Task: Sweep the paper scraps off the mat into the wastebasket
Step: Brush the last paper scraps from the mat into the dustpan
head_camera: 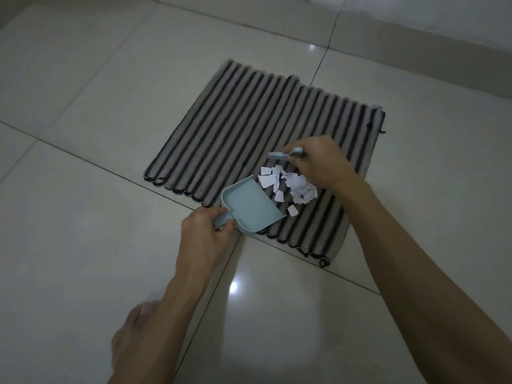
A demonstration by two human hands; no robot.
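Currently the left hand [206, 227] grips the dustpan [249, 207] handle; the right hand [318, 162] grips the brush [285, 154]. Paper scraps [288, 185] lie mid-frame on the striped mat [249, 128], beside the pan lip. Keep lip flat; sweep short strokes.

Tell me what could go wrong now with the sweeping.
1. The dustpan lip may sit above the ribbed mat, so scraps could slide under it.
2. One scrap lies apart near the pan's corner and may be missed.
3. No wastebasket is in view; carrying may spill.
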